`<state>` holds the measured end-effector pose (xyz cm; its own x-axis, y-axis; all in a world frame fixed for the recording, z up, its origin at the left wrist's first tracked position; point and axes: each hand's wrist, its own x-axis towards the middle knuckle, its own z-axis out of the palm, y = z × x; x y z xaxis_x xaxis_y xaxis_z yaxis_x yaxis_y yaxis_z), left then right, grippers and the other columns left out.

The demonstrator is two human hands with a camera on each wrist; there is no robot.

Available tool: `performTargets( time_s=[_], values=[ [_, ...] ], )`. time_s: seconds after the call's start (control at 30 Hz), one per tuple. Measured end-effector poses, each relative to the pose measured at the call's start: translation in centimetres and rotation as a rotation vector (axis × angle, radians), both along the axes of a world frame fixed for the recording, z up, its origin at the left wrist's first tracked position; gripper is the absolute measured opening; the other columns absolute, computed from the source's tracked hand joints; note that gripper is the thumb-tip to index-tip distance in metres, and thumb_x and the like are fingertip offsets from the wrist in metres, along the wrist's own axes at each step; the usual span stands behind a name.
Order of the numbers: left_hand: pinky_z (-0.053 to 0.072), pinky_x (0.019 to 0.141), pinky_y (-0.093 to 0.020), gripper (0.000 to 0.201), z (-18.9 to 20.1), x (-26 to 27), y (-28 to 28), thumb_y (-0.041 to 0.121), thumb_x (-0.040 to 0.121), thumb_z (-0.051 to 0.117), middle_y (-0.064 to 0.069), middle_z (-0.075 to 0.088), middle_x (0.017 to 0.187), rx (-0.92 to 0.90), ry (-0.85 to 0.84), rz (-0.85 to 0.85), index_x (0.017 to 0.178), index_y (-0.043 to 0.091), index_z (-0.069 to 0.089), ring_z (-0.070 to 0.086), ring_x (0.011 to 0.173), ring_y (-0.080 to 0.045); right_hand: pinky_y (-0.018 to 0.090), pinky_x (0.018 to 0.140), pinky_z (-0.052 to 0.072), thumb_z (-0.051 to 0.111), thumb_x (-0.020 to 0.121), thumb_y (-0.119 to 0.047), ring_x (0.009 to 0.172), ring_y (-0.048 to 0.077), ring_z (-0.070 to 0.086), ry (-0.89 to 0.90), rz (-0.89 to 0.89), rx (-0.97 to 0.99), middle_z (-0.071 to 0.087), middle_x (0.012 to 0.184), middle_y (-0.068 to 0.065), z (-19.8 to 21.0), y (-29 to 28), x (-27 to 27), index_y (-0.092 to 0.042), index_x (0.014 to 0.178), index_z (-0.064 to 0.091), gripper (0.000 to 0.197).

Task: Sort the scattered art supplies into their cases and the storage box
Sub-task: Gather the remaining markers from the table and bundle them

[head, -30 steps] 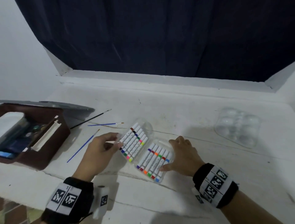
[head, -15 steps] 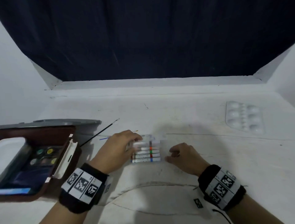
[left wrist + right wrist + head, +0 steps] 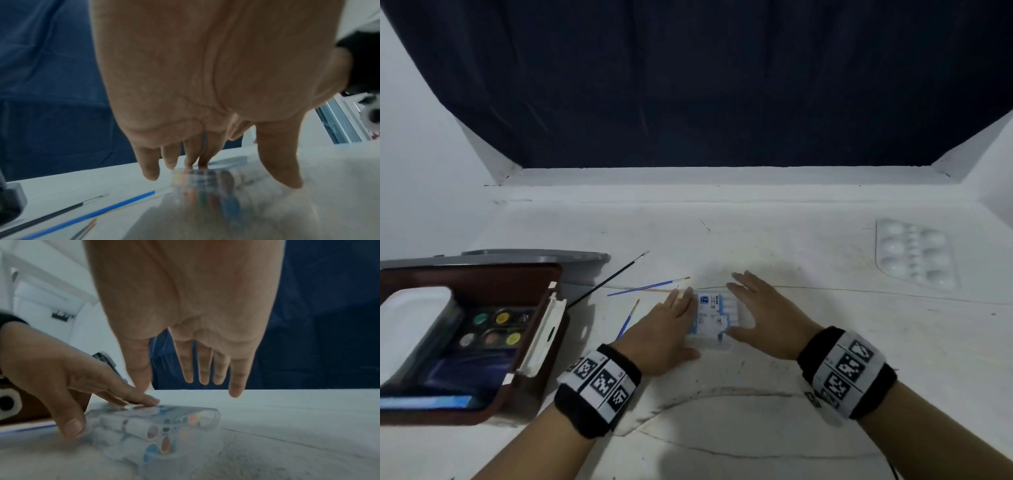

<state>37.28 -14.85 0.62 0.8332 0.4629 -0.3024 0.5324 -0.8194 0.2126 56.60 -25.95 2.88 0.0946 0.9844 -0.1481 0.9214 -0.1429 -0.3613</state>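
The clear plastic marker case (image 3: 714,317), folded closed with the coloured markers inside, is pressed flat on the white table (image 3: 774,404) by the straight fingers of the left hand (image 3: 666,330); the right hand (image 3: 763,317) hovers beside it, fingers extended, nothing gripped. The open brown storage box (image 3: 530,383) at left is seen to hold a paint set. Loose blue and black paintbrushes (image 3: 649,287) and, farther right, a white plastic palette (image 3: 914,255) are judged still unsorted.

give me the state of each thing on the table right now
marker case: closed, flat on table
left hand: open, fingers pressing the case lid
right hand: open, beside the case
storage box: lid open
brushes: loose on table
palette: on table, far right
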Motion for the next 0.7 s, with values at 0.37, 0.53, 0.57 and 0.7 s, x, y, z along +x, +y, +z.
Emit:
performTargets(
  time_s=[0.37,0.53,0.57,0.7],
  values=[
    [0.003,0.125,-0.027,0.082,-1.0,0.5,1.2,0.031,0.103,0.050,0.001,-0.023,0.155,0.090,0.042,-0.106,0.157,0.007,-0.008,-0.012,0.153,-0.015,0.033,0.123,0.005,0.047,0.095,-0.059,0.152,0.022,-0.004,-0.260,0.273,-0.209,-0.012,0.163,0.016,-0.9,1.6,0.5,-0.002,0.155,-0.005,0.098],
    [0.010,0.126,-0.033,0.081,-0.8,0.5,0.9,0.031,0.103,0.051,-0.014,-0.010,0.165,0.111,0.035,-0.106,0.157,0.003,-0.004,-0.006,0.155,-0.021,0.036,0.122,0.007,0.051,0.095,-0.053,0.151,0.032,-0.003,-0.367,0.318,-0.185,-0.012,0.160,0.025,-1.7,1.6,0.1,0.006,0.151,-0.008,0.100],
    [0.011,0.125,-0.032,0.081,-0.7,0.5,0.8,0.032,0.103,0.050,-0.014,-0.010,0.165,0.117,0.041,-0.099,0.157,0.003,-0.004,-0.007,0.155,-0.021,0.036,0.123,0.008,0.052,0.095,-0.053,0.151,0.032,-0.002,-0.371,0.320,-0.184,-0.011,0.160,0.026,-1.7,1.6,0.1,0.006,0.151,-0.007,0.100],
    [0.031,0.120,-0.039,0.080,-0.5,0.4,0.1,0.028,0.100,0.053,-0.021,0.001,0.165,0.182,0.057,-0.092,0.156,-0.003,0.006,0.005,0.155,-0.028,0.039,0.121,0.018,0.050,0.095,-0.053,0.151,0.031,0.007,-0.379,0.321,-0.148,-0.004,0.161,0.024,-1.6,1.6,0.4,0.003,0.153,-0.002,0.096]
  ],
)
